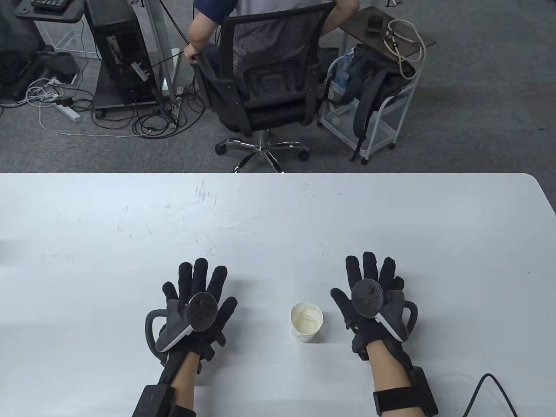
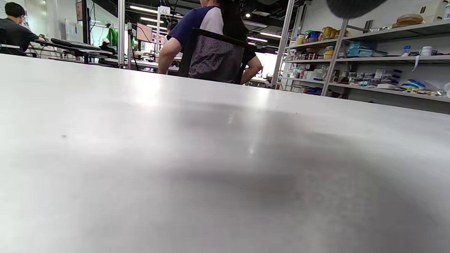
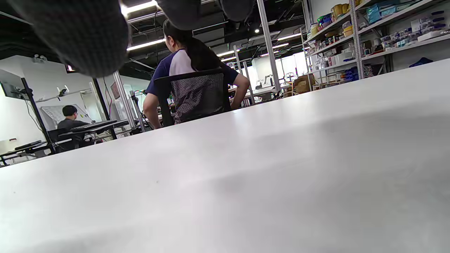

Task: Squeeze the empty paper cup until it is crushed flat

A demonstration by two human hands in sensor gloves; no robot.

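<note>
A white paper cup (image 1: 307, 322) stands upright on the white table (image 1: 278, 226), between my two hands, near the front edge. Its mouth faces up and it looks empty and uncrushed. My left hand (image 1: 200, 290) lies flat, fingers spread, left of the cup and apart from it. My right hand (image 1: 368, 282) lies flat, fingers spread, right of the cup and apart from it. Both hands hold nothing. The cup does not show in either wrist view; only fingertips (image 3: 81, 38) hang in at the top edge of the right wrist view.
A black cable (image 1: 486, 391) runs off the table's front right. Beyond the far edge a person sits in a black office chair (image 1: 260, 82), beside a white cart (image 1: 369, 108) with a backpack.
</note>
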